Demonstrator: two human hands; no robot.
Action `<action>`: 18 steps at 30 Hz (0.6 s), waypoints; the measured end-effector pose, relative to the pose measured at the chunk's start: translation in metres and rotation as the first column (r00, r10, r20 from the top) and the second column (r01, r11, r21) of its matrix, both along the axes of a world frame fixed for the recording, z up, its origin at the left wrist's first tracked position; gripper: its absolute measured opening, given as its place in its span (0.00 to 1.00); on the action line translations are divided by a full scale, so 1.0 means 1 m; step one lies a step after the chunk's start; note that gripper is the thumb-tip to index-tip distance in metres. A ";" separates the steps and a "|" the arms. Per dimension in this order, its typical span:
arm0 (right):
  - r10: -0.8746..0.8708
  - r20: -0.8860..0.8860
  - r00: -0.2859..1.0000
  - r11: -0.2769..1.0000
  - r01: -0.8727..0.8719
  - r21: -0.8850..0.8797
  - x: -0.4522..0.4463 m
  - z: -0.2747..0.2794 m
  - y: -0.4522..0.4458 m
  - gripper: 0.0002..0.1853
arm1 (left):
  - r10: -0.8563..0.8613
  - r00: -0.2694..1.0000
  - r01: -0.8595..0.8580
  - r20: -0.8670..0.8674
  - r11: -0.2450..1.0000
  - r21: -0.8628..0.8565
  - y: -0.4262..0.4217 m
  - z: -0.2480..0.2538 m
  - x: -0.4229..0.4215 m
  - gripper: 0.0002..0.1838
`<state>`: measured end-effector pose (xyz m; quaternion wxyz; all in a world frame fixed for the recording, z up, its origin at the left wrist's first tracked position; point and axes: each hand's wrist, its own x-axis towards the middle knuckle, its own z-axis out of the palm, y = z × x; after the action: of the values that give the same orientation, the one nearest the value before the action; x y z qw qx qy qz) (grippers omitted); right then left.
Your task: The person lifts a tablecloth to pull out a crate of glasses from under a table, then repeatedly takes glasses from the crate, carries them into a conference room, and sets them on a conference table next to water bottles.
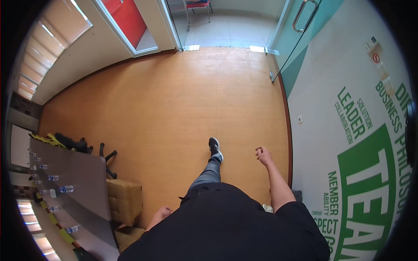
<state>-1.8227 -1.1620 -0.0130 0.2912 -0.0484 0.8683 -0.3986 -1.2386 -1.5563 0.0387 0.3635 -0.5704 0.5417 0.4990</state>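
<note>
A tan upholstered seat point(125, 198) with a tufted side is standing upright just beside the long table point(87, 172); the left hand point(163, 213) is hanging near it, apart. A white wall point(314, 139) is rising near the right hand point(263, 155), also apart, and is carrying green lettering, including LEADER and MEMBER, above a dark brown baseboard point(288, 135).

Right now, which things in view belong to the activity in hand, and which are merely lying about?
In use, apparently for walking: floor, shoe; right hand seems empty, left hand partly hidden.

Just about: bottles, table, tan padded seat, glass door.
</note>
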 end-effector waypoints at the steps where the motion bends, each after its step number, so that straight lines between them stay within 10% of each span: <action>1: 0.058 -0.020 0.998 0.997 -0.057 0.043 -0.013 -0.005 -0.007 0.14 | -0.009 1.000 0.009 0.005 1.000 -0.006 -0.013 -0.004 -0.024 0.12; 7: 0.363 0.449 0.817 0.811 -0.514 0.280 -0.064 -0.051 0.018 0.13 | -0.234 0.970 0.235 -0.060 0.972 0.009 -0.131 -0.133 -0.208 0.14; 11: -0.038 0.544 0.838 0.922 -0.180 0.343 -0.124 -0.009 0.011 0.11 | -0.737 0.670 0.692 -0.091 0.663 -0.285 -0.226 -0.130 -0.453 0.15; 14: -0.253 0.472 0.845 0.936 0.091 0.339 -0.170 -0.031 0.025 0.13 | -0.758 0.611 0.511 -0.229 0.599 -0.617 -0.254 -0.052 -0.648 0.18; 18: -0.278 0.477 0.833 0.933 0.117 0.339 -0.247 -0.035 -0.009 0.13 | -0.720 0.548 0.380 -0.426 0.668 -0.640 -0.280 0.019 -0.834 0.19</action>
<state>-2.0697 -1.1706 -0.0478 0.4745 0.1958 0.8075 -0.2906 -2.0724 -1.8362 0.0576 0.1422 -0.2219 0.8916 0.3682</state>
